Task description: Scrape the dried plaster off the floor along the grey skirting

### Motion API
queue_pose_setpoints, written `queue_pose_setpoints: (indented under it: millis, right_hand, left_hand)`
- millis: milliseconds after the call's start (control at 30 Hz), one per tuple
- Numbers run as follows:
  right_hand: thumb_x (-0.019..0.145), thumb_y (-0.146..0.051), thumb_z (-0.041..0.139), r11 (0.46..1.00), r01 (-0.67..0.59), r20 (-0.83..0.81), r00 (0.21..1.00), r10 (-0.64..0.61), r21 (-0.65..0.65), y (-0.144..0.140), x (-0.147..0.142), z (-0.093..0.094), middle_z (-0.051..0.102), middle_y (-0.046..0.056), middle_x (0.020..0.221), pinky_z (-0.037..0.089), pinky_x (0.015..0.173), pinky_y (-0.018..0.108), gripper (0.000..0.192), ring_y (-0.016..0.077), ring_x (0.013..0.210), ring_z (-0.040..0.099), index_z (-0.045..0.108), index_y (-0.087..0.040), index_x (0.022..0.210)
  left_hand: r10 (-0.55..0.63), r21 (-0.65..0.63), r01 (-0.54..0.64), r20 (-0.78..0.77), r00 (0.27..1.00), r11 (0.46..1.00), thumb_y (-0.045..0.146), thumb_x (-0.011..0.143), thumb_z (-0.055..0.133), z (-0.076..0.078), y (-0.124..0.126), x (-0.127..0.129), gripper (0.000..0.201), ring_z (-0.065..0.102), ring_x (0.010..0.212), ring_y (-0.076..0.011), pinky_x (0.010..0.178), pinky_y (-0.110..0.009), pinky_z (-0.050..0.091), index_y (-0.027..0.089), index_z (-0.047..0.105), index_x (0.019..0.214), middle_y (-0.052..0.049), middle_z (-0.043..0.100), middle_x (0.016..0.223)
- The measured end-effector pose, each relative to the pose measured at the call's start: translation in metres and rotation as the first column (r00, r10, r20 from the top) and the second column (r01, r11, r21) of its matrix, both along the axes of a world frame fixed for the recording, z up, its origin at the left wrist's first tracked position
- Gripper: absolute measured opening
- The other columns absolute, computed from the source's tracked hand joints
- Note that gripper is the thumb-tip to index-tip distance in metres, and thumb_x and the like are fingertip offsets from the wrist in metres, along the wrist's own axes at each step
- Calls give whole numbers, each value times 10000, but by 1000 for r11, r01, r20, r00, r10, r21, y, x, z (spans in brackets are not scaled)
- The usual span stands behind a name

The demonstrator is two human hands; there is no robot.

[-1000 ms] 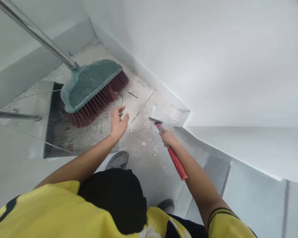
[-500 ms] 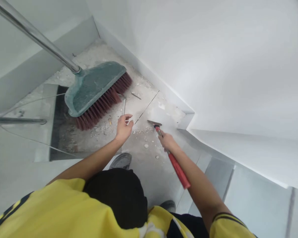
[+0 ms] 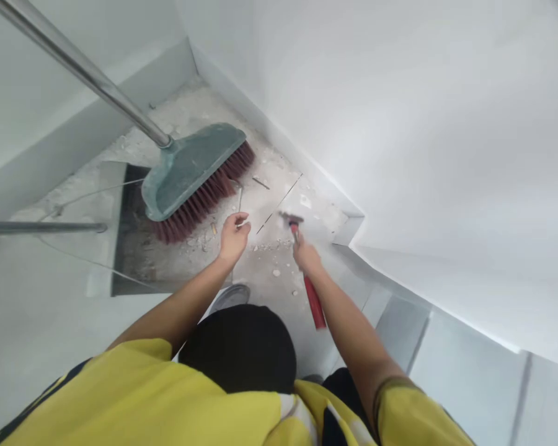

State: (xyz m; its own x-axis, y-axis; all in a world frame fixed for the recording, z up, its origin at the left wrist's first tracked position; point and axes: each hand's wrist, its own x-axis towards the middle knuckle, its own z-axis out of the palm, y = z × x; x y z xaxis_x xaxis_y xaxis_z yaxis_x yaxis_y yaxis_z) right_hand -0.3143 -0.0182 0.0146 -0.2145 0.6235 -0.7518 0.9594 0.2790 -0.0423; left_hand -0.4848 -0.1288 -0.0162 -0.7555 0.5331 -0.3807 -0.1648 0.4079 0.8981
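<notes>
From afar, my right hand (image 3: 308,257) grasps the red-handled scraper (image 3: 314,303) over the floor (image 3: 283,328), left of the wall (image 3: 423,155); my left hand (image 3: 235,238) is loosely curled; crumbs (image 3: 276,272) lie there, so I judge scraping unfinished

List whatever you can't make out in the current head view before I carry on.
All in the head view:
- Scraper blade: blurred, so contact with the floor is unclear.
- Right hand: its own back hides most of the fingers' grip.
- Broom handle: far end cut off by the top edge.
- Metal pole: cut off by the left edge.
- Right shoe: mostly hidden by clothing.
</notes>
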Motion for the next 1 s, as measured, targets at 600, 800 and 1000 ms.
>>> queue_pose_setpoints:
  millis: [600,800,1000]
  right_hand:
    - [919,-299,278,999,40,8,999,-41,22,6,-3,15,610,149,1049,501,551,253,483,160,646,624,262,-183,1388]
    - [918,-323,295,999,-7,14,1000,8,-32,-7,0,11,624,114,984,510,563,263,473,141,599,610,274,-223,1380]
    - [908,-287,301,999,-2,-12,1000,2,50,7,-37,1,603,142,1050,516,606,286,484,175,691,630,273,-194,1383]
  left_hand:
    - [-15,-15,18,179,984,1000,236,701,523,3,-48,34,208,564,905,-169,890,-337,406,190,580,896,-48,618,937]
    - [-43,-7,46,244,969,999,232,684,548,-9,-48,51,206,567,874,-168,867,-333,417,185,592,880,-42,621,896]
    - [-47,4,47,248,968,999,224,687,554,-9,-47,50,194,572,851,-157,850,-321,425,179,599,870,-37,623,878]
